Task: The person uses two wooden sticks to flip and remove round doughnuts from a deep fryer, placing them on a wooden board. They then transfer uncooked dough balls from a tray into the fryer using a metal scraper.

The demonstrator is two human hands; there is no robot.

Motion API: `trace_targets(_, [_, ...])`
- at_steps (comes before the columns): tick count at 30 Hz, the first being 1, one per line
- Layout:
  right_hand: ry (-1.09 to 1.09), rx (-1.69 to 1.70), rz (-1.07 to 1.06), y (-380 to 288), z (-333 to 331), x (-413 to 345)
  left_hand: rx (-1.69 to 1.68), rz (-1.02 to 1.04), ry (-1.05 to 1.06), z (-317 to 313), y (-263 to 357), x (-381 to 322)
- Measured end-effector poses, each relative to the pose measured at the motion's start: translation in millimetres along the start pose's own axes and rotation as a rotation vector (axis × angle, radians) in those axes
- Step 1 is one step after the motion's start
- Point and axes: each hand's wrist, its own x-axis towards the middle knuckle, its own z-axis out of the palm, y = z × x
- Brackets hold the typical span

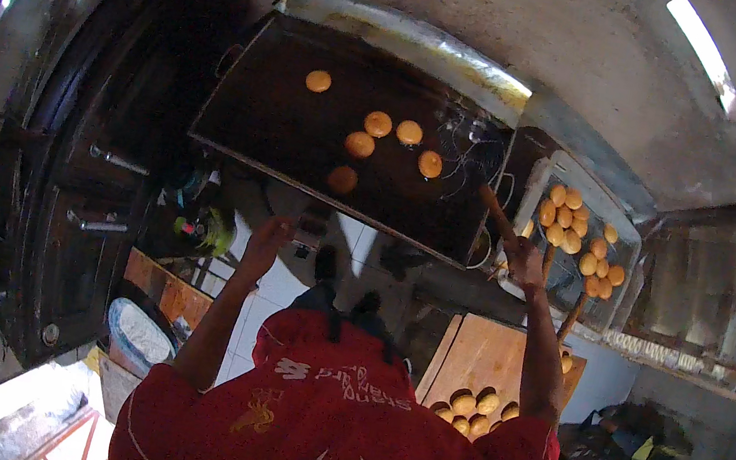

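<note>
My right hand (524,262) grips the wooden handle (496,209) of a wire skimmer. The skimmer's wire head (467,149) is at the right end of a wide, dark rectangular fryer pan (316,196). Several round golden dough pieces lie in the dark liquid; one piece (430,165) is just left of the wires, and another (318,81) sits far to the left. A darker piece (342,180) is near the front rim. My left hand (268,241) hangs before the pan's front side, apart from it, fingers partly curled; I see nothing in it.
Right of the pan, a metal tray (618,307) holds golden pieces and wooden-handled tools. A wooden board (474,351) with round pieces (464,402) lies below it. A dark cabinet with metal handles (97,222) stands left, near a basin of white powder (143,332).
</note>
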Motion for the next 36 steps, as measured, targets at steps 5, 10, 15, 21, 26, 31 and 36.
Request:
trace_targets(5, [-0.191,0.695,-0.038,-11.9,20.5,-0.9,-0.200,-0.201,0.153,7.7,-1.5,-17.0])
trace_targets(10, [-0.346,0.641,-0.041,-40.4,48.8,7.3,-0.307,-0.184,0.178,30.5,6.3,-15.7])
trace_targets(15, [-0.377,0.661,-0.172,-118.6,73.7,25.7,-0.274,-0.264,0.271,28.3,35.1,-31.6])
trace_targets(21, [-0.552,0.630,0.179,-95.3,170.3,70.4,-0.280,-0.285,0.303,19.4,34.8,-22.3])
trace_targets(26, [-0.521,1.034,0.320,-156.8,175.7,110.8,-0.289,-0.367,0.370,2.9,20.0,-31.5])
trace_targets(31, [-0.495,1.087,0.338,-193.1,185.6,158.5,-0.334,-0.338,0.350,-1.9,24.0,-36.0])
trace_targets(36, [-0.510,1.215,0.319,-222.8,194.7,187.7,-0.310,-0.394,0.343,-13.0,24.3,-36.1])
